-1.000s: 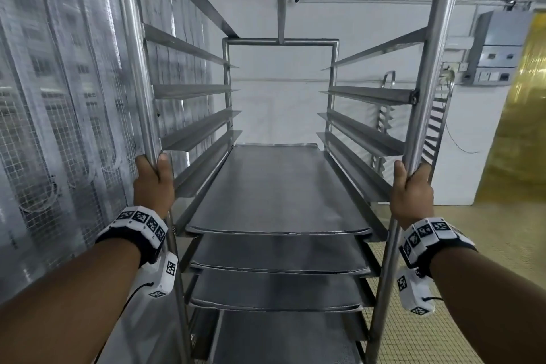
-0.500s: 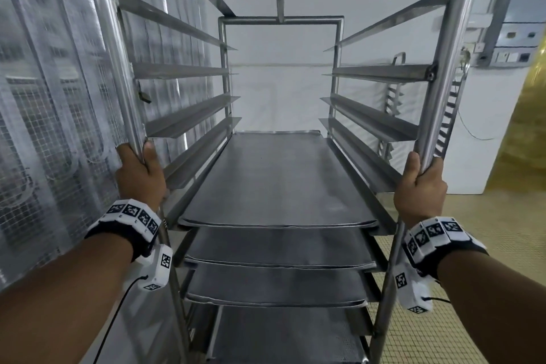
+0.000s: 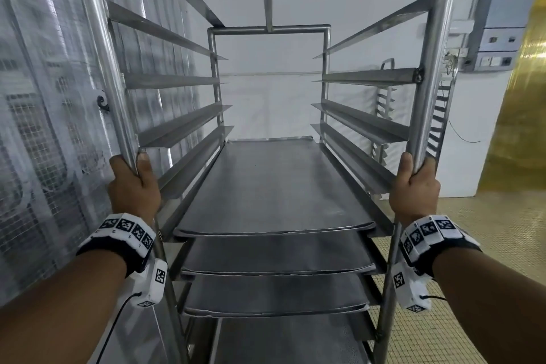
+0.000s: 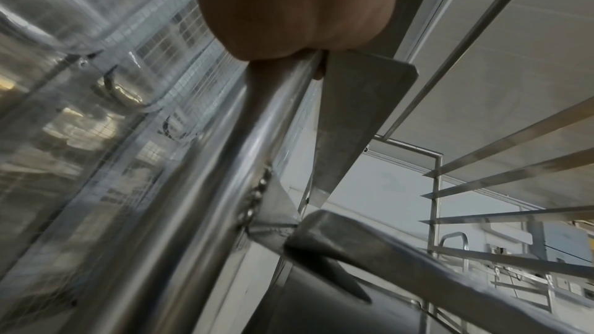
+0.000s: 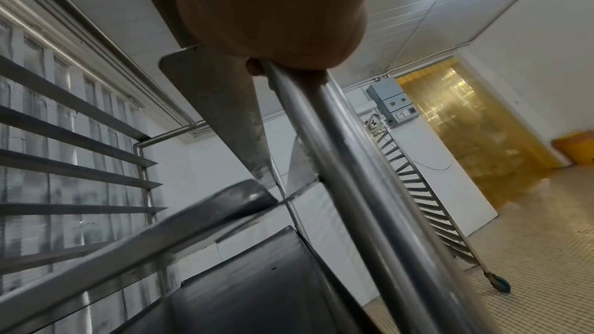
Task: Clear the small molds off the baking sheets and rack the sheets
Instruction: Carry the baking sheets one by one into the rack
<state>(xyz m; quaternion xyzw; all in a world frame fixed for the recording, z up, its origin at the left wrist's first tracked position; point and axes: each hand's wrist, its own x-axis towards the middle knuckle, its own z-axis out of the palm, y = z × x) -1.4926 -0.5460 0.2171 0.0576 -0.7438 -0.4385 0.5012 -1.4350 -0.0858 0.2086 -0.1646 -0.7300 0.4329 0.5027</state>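
Observation:
A tall steel tray rack (image 3: 269, 28) stands right in front of me. Several grey baking sheets (image 3: 274, 186) lie stacked on its lower runners, and no molds show on them. My left hand (image 3: 133, 183) grips the rack's front left post (image 3: 97, 47). My right hand (image 3: 413, 189) grips the front right post (image 3: 434, 47). In the left wrist view my left hand (image 4: 299, 9) is wrapped round the post (image 4: 205, 187). In the right wrist view my right hand (image 5: 273, 14) is wrapped round its post (image 5: 350, 161). The upper runners hold nothing.
Clear plastic strip curtains over wire mesh (image 3: 38, 115) hang close on the left. A white wall (image 3: 271, 97) lies behind the rack. A second empty rack (image 5: 424, 200) stands at the right, near a grey electrical box (image 3: 502, 29) and a yellow strip curtain (image 3: 520, 115). Tiled floor (image 3: 472, 233) spreads to the right.
The rack's top bar has gone out of view and the rack looms larger and closer. Both hands keep their grip on the posts.

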